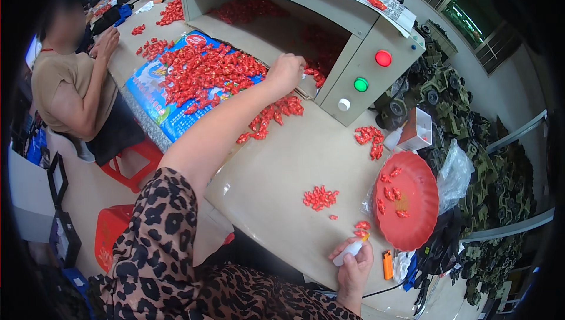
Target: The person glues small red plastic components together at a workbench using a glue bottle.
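My left hand (285,70) reaches far forward to the mouth of a beige machine housing (329,31) and rests among small red plastic pieces (276,111); whether its fingers grip a piece I cannot see. My right hand (355,263) sits near the table's front edge, closed around a small white bottle with an orange tip (349,251). A few red pieces (361,227) lie just beyond that tip. A small cluster of red pieces (320,197) lies on the beige table (276,173) between my hands.
A red round tray (412,217) with some pieces stands at the right. A big heap of red pieces (203,71) covers a blue printed sheet (154,93). Another person (73,81) sits at the left on a red stool. Camouflage toy vehicles (453,102) pile at the right. An orange lighter (387,264) lies near my right hand.
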Tool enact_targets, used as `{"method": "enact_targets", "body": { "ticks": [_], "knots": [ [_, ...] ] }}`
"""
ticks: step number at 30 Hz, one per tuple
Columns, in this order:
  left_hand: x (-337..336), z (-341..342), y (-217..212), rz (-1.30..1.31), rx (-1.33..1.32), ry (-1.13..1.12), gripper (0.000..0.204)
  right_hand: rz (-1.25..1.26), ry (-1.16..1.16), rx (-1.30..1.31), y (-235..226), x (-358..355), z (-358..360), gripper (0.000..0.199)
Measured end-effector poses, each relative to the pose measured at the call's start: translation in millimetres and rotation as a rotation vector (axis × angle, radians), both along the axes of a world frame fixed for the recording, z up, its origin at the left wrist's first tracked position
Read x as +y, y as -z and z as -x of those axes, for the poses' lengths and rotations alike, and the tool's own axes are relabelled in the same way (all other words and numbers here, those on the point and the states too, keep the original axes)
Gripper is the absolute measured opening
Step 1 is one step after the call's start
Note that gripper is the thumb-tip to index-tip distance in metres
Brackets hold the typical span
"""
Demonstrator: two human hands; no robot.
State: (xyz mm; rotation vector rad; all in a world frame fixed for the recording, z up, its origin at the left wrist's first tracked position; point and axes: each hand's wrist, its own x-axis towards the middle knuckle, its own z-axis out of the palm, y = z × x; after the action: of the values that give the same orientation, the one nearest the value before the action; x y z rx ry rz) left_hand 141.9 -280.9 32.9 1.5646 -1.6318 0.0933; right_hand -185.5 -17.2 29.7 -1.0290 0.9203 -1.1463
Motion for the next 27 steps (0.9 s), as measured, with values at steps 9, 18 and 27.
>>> {"method": "enact_targets", "body": {
  "ticks": [9, 18, 27],
  "knots": [
    [-34, 7, 3, -0.335, -0.249, -0.001, 0.025, -0.086, 0.026, -0.099, 3, -2, -3, 0.036],
    [141, 51, -24, -0.625, 1.336, 0.624, 0.023, -0.045, 0.033, -0.128, -3, -3, -6, 0.040],
    [271, 124, 22, -0.604, 1.814, 0.818, 0.025, -0.099, 0.092, -0.319, 9, 2, -2, 0.029]
  ]
}}
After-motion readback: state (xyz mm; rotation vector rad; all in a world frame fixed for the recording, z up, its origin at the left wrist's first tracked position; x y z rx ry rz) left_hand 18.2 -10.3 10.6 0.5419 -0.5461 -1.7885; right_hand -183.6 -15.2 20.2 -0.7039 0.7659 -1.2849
